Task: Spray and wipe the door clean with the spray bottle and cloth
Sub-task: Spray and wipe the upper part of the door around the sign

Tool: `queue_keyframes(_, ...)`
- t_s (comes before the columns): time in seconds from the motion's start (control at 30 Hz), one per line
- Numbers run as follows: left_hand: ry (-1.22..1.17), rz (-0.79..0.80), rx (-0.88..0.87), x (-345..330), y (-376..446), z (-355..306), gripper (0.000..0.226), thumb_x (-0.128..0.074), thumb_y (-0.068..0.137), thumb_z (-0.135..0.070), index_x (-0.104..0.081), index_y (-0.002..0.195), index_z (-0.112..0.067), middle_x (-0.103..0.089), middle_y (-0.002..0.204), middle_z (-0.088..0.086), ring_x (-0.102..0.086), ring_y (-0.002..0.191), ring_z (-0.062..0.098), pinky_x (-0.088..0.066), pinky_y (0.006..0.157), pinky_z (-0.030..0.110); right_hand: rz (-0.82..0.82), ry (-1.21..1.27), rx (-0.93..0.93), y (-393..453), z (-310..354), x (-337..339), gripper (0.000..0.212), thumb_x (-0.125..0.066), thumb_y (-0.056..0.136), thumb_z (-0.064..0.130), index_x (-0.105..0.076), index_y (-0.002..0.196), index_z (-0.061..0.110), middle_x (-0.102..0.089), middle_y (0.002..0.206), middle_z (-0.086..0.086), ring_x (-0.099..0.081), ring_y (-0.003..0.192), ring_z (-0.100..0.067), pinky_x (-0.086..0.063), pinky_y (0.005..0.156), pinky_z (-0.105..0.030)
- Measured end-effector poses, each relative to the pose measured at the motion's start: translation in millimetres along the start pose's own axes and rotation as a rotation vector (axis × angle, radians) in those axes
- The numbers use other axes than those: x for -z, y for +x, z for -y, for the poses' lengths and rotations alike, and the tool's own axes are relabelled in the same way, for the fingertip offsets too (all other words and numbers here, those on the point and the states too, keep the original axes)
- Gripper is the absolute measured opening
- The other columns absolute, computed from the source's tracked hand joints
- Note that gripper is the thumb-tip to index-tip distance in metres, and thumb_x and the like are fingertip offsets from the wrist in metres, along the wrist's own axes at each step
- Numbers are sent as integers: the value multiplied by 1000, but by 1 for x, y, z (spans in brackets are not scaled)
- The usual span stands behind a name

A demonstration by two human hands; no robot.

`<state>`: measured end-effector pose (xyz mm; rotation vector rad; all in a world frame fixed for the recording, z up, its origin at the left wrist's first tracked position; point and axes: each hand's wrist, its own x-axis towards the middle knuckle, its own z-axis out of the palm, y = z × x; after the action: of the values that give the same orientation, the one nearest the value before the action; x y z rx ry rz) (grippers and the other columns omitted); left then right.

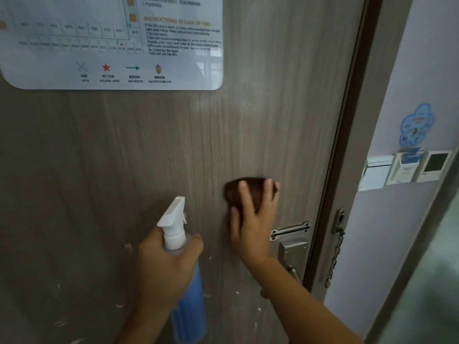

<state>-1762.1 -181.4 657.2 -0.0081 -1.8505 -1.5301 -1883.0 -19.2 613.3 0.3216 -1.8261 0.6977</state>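
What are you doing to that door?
A person is cleaning the wooden door. The left hand grips a blue spray bottle with a white trigger, nozzle aimed at the door. The right hand presses a dark brown cloth flat against the door with spread fingers, just above the metal door handle plate. White flecks still dot the lower part of the door, so cleaning there isn't finished. An evacuation plan sign hangs higher up.
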Motion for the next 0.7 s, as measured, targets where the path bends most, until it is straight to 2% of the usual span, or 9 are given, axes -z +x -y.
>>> queue_keyframes(0.1, 1, 32, -30, -12, -2, -4, 23, -84, 70, -12, -61, 70, -14, -66, 63, 0, -62, 52, 4, -48, 49, 15, 126, -95, 350, 2, -21, 12, 56, -62, 103, 23, -43, 155, 29, -19, 167, -16, -17, 154, -47, -32, 118, -63)
queue_keyframes(0.17, -8, 32, -43, -20, -2, -7, 22, -82, 69, -17, -60, 69, -12, -66, 63, 2, -63, 53, 6, -48, 48, 15, 144, -139, 435, 13, -43, 27, 54, -63, 102, 21, -47, 153, 28, -25, 166, -15, -23, 153, -45, -37, 116, -60)
queue_keyframes(0.2, -12, 34, -41, -23, -2, -8, 20, -79, 67, -22, -61, 70, -13, -66, 62, 2, -64, 53, 8, -48, 48, 17, 144, -146, 398, 17, -51, 35, 56, -64, 101, 20, -46, 153, 28, -24, 166, -15, -22, 154, -44, -36, 117, -58)
queue_keyframes(0.27, -20, 45, -30, -32, -3, -8, 19, -76, 67, -26, -61, 71, -14, -65, 61, 3, -63, 52, 10, -49, 48, 23, 99, -117, 196, 27, -61, 49, 58, -63, 100, 18, -45, 153, 27, -20, 168, -17, -18, 156, -43, -33, 120, -56)
queue_keyframes(0.33, -27, 47, -36, -41, -5, -9, 20, -76, 67, -25, -58, 68, -15, -62, 57, 1, -59, 49, 7, -46, 46, 20, 1, -51, -22, 43, -66, 58, 55, -62, 100, 16, -47, 153, 22, -17, 169, -18, -17, 156, -42, -30, 122, -56)
queue_keyframes(0.4, -23, 50, -45, -51, -7, -11, 20, -76, 66, -24, -58, 67, -16, -62, 56, -2, -58, 48, 5, -45, 46, 18, -84, 1, -146, 66, -69, 64, 54, -60, 101, 16, -47, 153, 19, -14, 169, -19, -16, 157, -38, -27, 125, -54)
queue_keyframes(0.53, -35, 56, -80, -67, -9, -12, 18, -76, 67, -24, -59, 69, -18, -62, 57, -6, -58, 49, 3, -44, 48, 14, -136, 15, -173, 93, -74, 68, 55, -56, 104, 23, -41, 156, 22, -10, 170, -16, -12, 158, -32, -24, 126, -53)
queue_keyframes(0.7, -62, 65, -90, -81, -13, -12, 21, -73, 65, -39, -60, 73, -24, -64, 61, -2, -59, 50, 5, -46, 48, 15, -29, -27, -82, 43, -97, 67, 59, -63, 100, 15, -42, 155, 19, -8, 170, -17, -9, 158, -37, -26, 123, -61)
